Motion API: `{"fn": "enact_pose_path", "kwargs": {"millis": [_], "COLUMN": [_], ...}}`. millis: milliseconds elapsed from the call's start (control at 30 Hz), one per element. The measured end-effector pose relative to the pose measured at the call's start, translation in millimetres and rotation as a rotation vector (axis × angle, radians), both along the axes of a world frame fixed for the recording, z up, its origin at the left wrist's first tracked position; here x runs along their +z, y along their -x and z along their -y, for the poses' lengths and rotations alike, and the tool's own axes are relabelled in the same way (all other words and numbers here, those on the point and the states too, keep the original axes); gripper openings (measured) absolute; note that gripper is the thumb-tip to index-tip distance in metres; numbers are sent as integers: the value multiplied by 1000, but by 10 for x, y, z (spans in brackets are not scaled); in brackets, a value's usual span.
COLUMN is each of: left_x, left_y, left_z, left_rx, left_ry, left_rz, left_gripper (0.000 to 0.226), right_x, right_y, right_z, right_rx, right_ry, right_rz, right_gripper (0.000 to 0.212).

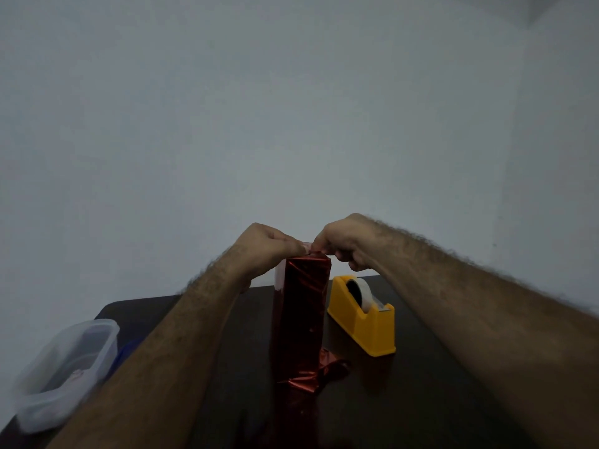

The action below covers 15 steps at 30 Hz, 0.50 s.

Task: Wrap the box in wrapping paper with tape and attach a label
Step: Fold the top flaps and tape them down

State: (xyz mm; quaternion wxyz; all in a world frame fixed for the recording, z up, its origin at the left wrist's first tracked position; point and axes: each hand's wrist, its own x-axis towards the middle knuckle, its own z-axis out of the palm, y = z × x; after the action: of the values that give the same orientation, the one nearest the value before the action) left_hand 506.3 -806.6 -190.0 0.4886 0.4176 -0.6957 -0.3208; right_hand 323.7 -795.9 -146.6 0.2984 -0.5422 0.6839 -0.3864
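Red foil wrapping paper [299, 306] covers a tall box [279, 280] that stands upright on the dark table [437, 384], a little below the middle of the frame; a white strip of the box shows at its upper left edge, and loose foil lies crumpled at its foot, lower centre. Both bare forearms reach in from the bottom corners and meet at the top of the box. The left hand [262, 244] has its fingers curled, thumb and fingertips pinching at the top edge of the paper, and the right hand [348, 241] does the same from the other side — between them there is something small and pale, perhaps tape, too blurred to be sure. Just right of the box sits a yellow tape dispenser [366, 322] with a white roll in it. At lower left, near the table's edge, rests a translucent plastic container [64, 374], its contents unclear.
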Motion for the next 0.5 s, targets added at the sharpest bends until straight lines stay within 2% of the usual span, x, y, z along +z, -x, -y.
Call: {"fn": "enact_pose_path", "kwargs": {"millis": [200,300,433,500], "left_x": [8,10,9,12], "left_y": [8,-2,6,-9], "left_z": [-11,-14,-14,-4], "left_rx": [6,-5,-4,4], "left_ry": [5,-8,-5,-10], "left_rz": [31,37,52,48], "left_gripper": [12,10,9,9], "right_x": [2,27,-1,-61], "right_y": [13,72,127,142], "right_z": [-12,30,66,35], "right_rx": [-34,-13,9,22], "right_ry": [28,-75,-198,-209], "right_rz": [-1,-20,67,150], "right_gripper": [16,22,23,14]}}
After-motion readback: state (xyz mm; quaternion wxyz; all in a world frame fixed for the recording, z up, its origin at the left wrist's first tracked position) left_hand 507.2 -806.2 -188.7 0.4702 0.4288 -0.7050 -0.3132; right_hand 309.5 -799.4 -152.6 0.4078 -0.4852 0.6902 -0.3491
